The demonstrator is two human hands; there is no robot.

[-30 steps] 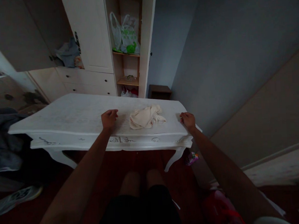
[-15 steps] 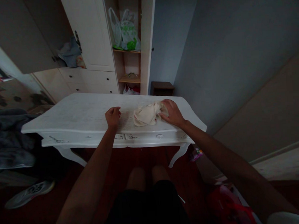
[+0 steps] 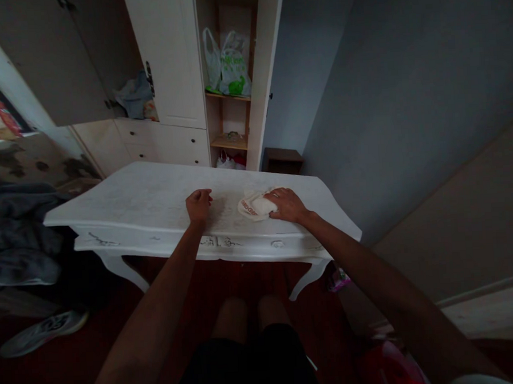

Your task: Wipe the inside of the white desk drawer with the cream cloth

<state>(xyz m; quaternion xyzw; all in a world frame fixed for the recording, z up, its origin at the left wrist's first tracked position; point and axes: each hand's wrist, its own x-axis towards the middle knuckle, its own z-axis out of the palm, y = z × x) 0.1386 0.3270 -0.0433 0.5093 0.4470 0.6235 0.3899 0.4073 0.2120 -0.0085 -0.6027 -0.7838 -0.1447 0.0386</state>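
A crumpled cream-white cloth (image 3: pixel 252 206) with reddish lettering lies bunched on top of the white table (image 3: pixel 153 191), right of its middle. My right hand (image 3: pixel 286 204) presses on the cloth's right end, fingers curled round it, and hides part of it. To the left, my left hand (image 3: pixel 199 206) rests on the tabletop as a loose fist, apart from the cloth, and I see nothing in it.
Behind the table stands a white wardrobe (image 3: pixel 170 64) with open doors and plastic bags (image 3: pixel 235 67) on a shelf. A small brown cabinet (image 3: pixel 283 160) is by the grey wall. Grey clothing (image 3: pixel 18 233) is piled at left, above a shoe (image 3: pixel 44 332). A red bag (image 3: pixel 392 368) lies lower right.
My right hand has settled flatter over the cloth, which is now bunched smaller, with its lettering showing. My left fist stays at much the same spot on the table. The view has shifted slightly.
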